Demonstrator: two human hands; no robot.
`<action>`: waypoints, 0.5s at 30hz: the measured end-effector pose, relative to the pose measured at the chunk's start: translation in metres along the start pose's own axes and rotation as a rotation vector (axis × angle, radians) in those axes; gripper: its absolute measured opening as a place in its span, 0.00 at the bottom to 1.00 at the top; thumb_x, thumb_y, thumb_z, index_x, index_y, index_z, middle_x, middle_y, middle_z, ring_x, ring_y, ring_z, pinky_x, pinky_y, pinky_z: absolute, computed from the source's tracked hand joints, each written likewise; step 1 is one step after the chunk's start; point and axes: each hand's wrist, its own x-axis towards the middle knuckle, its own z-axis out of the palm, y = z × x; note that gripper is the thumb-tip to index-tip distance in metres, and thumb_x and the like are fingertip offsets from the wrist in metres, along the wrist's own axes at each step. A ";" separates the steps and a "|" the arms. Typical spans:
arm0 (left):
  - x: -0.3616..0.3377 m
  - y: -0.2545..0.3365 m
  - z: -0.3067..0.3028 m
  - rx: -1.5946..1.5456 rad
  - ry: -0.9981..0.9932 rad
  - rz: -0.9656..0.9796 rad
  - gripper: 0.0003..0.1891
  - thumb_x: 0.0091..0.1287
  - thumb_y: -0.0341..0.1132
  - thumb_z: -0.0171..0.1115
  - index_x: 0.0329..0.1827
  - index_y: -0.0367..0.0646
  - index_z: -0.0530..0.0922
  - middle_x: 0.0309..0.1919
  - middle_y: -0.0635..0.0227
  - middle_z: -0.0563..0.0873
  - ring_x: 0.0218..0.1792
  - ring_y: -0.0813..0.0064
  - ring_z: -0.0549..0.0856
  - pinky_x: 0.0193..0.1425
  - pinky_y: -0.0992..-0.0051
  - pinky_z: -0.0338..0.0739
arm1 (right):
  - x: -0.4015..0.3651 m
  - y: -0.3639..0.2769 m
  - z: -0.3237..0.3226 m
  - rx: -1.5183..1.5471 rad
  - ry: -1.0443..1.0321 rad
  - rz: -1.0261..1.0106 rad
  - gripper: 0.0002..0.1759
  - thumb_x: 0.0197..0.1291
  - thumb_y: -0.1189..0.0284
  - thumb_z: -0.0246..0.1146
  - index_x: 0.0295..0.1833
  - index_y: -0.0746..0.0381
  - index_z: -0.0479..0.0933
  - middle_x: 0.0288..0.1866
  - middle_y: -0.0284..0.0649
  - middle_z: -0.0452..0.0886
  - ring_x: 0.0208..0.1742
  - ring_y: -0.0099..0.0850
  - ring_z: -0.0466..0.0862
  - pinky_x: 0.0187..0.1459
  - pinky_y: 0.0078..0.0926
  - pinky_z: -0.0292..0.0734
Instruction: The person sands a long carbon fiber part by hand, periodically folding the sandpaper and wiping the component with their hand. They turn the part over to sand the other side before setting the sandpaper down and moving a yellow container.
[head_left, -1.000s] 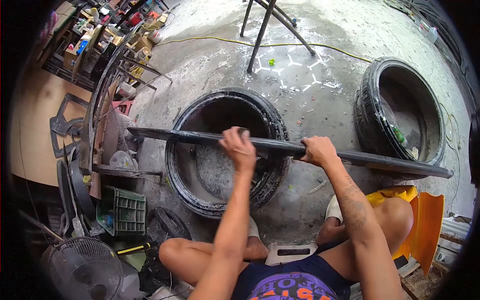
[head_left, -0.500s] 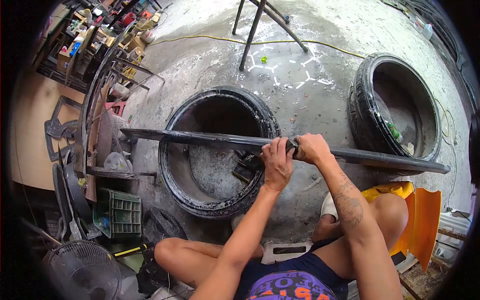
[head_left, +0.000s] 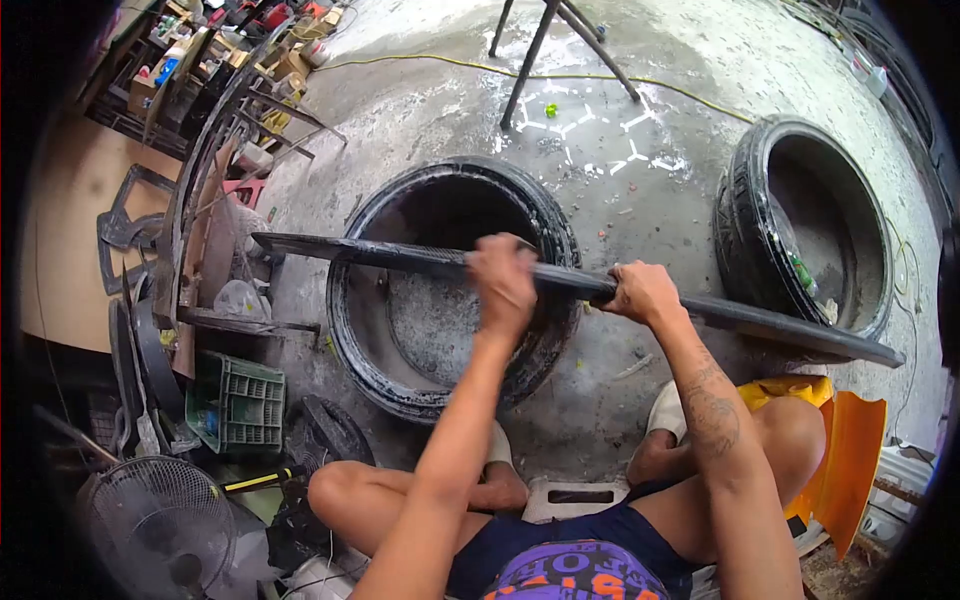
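A long, narrow black panel (head_left: 400, 257) with a woven-looking sheen lies across two tires, the left tire (head_left: 345, 340) and the right tire (head_left: 735, 215). My left hand (head_left: 503, 287) is on the panel above the left tire, smeared by motion. Its fingers look curled, and a dark thing shows at their far side, too blurred to name. Farther right, between the tires, my right hand (head_left: 643, 292) is closed round the panel's edge with the fingers bent over it.
A standing fan (head_left: 165, 525) and a green crate (head_left: 240, 405) are at lower left. Orange curved panels (head_left: 855, 460) lie at right. Dark metal legs (head_left: 530, 70) stand ahead, near a yellow cord (head_left: 450, 62). Cluttered shelves (head_left: 170, 70) line the upper left.
My left hand has moved left along the panel, away from my right hand, which stays near the same spot on it. The whole view has shifted slightly.
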 end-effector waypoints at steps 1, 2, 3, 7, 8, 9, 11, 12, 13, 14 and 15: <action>0.008 -0.010 -0.006 0.056 0.100 -0.133 0.09 0.68 0.33 0.58 0.49 0.41 0.76 0.42 0.57 0.79 0.47 0.52 0.76 0.54 0.56 0.66 | -0.001 -0.003 -0.001 -0.006 0.001 0.014 0.25 0.48 0.48 0.72 0.42 0.58 0.87 0.37 0.51 0.87 0.42 0.50 0.87 0.47 0.45 0.83; 0.005 -0.003 -0.001 0.051 0.099 -0.127 0.09 0.68 0.33 0.58 0.49 0.41 0.76 0.42 0.57 0.79 0.47 0.52 0.76 0.54 0.56 0.66 | -0.002 -0.002 -0.002 -0.005 0.007 0.021 0.25 0.48 0.48 0.72 0.42 0.58 0.87 0.37 0.51 0.87 0.42 0.50 0.87 0.47 0.45 0.83; -0.001 0.013 0.009 0.063 0.135 -0.176 0.10 0.69 0.34 0.59 0.50 0.41 0.76 0.44 0.56 0.79 0.48 0.53 0.76 0.56 0.55 0.66 | -0.001 -0.003 -0.002 -0.008 0.005 0.006 0.25 0.48 0.48 0.71 0.40 0.59 0.86 0.38 0.52 0.87 0.42 0.50 0.88 0.47 0.45 0.83; -0.040 0.067 0.029 -0.057 -0.083 0.028 0.15 0.66 0.33 0.63 0.55 0.42 0.75 0.51 0.54 0.79 0.52 0.52 0.76 0.60 0.55 0.64 | 0.002 0.002 0.005 -0.026 0.040 -0.009 0.26 0.48 0.47 0.71 0.38 0.60 0.86 0.38 0.52 0.87 0.42 0.50 0.88 0.48 0.45 0.83; -0.038 0.057 0.020 -0.075 -0.100 0.118 0.15 0.66 0.34 0.63 0.54 0.42 0.75 0.50 0.54 0.78 0.52 0.52 0.75 0.59 0.54 0.65 | 0.001 0.002 0.009 -0.025 0.030 -0.022 0.26 0.48 0.47 0.71 0.38 0.60 0.86 0.38 0.52 0.87 0.42 0.50 0.88 0.48 0.45 0.83; -0.028 0.032 0.011 -0.065 -0.085 0.073 0.14 0.68 0.34 0.62 0.54 0.41 0.75 0.50 0.54 0.78 0.52 0.51 0.75 0.59 0.54 0.65 | -0.003 -0.003 -0.002 -0.013 0.015 -0.009 0.26 0.48 0.47 0.71 0.38 0.60 0.86 0.38 0.52 0.87 0.42 0.50 0.88 0.48 0.45 0.83; -0.010 -0.019 -0.007 -0.007 0.054 -0.101 0.13 0.70 0.36 0.59 0.53 0.40 0.75 0.48 0.54 0.77 0.51 0.51 0.75 0.58 0.54 0.65 | -0.003 -0.005 -0.005 -0.008 -0.005 0.015 0.27 0.47 0.47 0.72 0.39 0.61 0.85 0.37 0.51 0.87 0.41 0.51 0.88 0.48 0.45 0.83; -0.004 -0.031 -0.011 0.039 0.177 -0.224 0.12 0.71 0.36 0.58 0.53 0.39 0.74 0.48 0.54 0.76 0.51 0.51 0.75 0.58 0.54 0.65 | -0.003 -0.002 -0.002 -0.006 -0.003 0.021 0.27 0.47 0.47 0.72 0.39 0.61 0.85 0.37 0.51 0.87 0.41 0.51 0.88 0.48 0.45 0.83; -0.004 -0.020 -0.004 0.112 0.258 -0.334 0.12 0.72 0.35 0.55 0.52 0.38 0.74 0.47 0.54 0.77 0.51 0.52 0.75 0.58 0.55 0.65 | -0.004 -0.001 0.000 -0.014 0.002 0.013 0.27 0.47 0.47 0.72 0.38 0.61 0.85 0.37 0.51 0.87 0.41 0.51 0.88 0.47 0.45 0.83; -0.008 -0.010 0.012 0.101 0.328 -0.277 0.12 0.70 0.35 0.58 0.51 0.38 0.74 0.47 0.53 0.77 0.49 0.52 0.75 0.57 0.55 0.65 | 0.000 -0.002 -0.002 -0.026 0.016 -0.005 0.27 0.47 0.46 0.72 0.38 0.61 0.85 0.37 0.52 0.87 0.41 0.50 0.88 0.47 0.45 0.83; -0.015 0.017 0.017 0.059 0.134 -0.252 0.13 0.67 0.35 0.61 0.51 0.39 0.74 0.47 0.52 0.76 0.49 0.51 0.74 0.57 0.55 0.64 | 0.000 -0.002 -0.003 -0.029 0.029 -0.017 0.27 0.47 0.46 0.72 0.38 0.61 0.85 0.37 0.52 0.87 0.41 0.50 0.88 0.47 0.45 0.83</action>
